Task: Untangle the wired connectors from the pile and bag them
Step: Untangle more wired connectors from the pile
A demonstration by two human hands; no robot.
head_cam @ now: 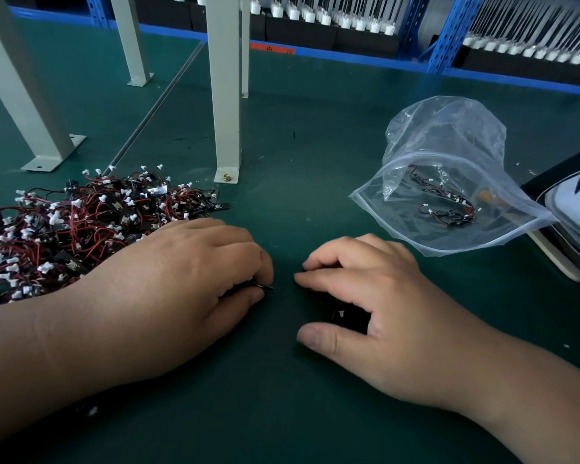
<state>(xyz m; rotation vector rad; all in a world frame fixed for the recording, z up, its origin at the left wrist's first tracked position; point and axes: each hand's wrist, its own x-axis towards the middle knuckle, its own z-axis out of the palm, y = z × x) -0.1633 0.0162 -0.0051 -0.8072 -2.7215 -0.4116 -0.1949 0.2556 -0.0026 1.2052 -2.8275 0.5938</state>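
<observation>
Connectors [64, 229] are mostly lying piled, few in the bag [449, 135]; left hand [181, 279] is pinching one, right hand [382, 306] curling over another

Between pile [74, 229] and bag [449, 182], left hand [188, 286] pinches a dark part [263, 287], right hand [375, 306] grips a connector [340, 313].

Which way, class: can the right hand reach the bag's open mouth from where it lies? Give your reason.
Probably yes. The right hand lies just left of the bag, whose mouth faces it, with only bare green mat between them. It covers a wired connector.
</observation>
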